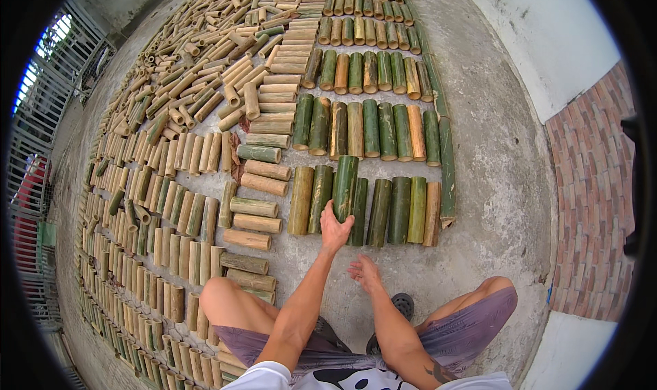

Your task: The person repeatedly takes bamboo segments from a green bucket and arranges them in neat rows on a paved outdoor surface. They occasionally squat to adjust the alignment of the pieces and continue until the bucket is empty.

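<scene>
My left hand (336, 230) is closed round the lower end of a dark green bamboo section (347, 184). That piece is raised a little and overlaps the nearest row of cut bamboo. Just to its right lies another green bamboo piece (358, 213), and to its left a dark green one (320, 199). My right hand (365, 272) is held low over the concrete, below the row. Its fingers are apart and nothing is in them.
More rows of thick bamboo (371, 128) lie beyond, bordered on the right by long split bamboo strips (447, 167). Thinner bamboo pieces (254, 222) fill the left side, with a loose pile (205, 68) farther off. A white wall (547, 41) and brick-patterned panel (595, 205) stand right.
</scene>
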{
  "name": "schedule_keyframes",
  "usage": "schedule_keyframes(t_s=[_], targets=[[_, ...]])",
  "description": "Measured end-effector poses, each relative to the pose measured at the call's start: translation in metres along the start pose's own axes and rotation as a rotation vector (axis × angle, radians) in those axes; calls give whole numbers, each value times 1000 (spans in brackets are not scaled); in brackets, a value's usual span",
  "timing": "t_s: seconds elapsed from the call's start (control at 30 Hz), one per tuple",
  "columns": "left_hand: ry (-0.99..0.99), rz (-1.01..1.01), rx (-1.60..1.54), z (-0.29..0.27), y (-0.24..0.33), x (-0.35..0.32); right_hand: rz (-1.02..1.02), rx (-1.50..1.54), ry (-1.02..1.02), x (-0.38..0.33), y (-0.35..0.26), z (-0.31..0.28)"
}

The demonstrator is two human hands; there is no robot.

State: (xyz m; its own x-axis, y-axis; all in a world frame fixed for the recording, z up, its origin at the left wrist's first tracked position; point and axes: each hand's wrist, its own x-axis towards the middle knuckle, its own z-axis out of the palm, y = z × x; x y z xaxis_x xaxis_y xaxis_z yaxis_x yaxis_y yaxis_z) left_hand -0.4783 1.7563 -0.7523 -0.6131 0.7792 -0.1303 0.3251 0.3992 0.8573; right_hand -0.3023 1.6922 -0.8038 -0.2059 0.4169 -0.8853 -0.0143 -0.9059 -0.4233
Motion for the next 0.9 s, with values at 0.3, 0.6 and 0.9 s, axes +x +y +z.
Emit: schedule_keyframes(t_s=[0.3, 0.6, 0.9], targets=[[215, -159, 160, -91, -33, 42, -94, -375, 3, 10, -14, 32], [40, -60, 120, -40, -19, 10, -865, -1471, 267, -12, -68, 63], [-183, 84, 553, 12, -1, -29, -750, -1477, 412, -16, -83, 10]])
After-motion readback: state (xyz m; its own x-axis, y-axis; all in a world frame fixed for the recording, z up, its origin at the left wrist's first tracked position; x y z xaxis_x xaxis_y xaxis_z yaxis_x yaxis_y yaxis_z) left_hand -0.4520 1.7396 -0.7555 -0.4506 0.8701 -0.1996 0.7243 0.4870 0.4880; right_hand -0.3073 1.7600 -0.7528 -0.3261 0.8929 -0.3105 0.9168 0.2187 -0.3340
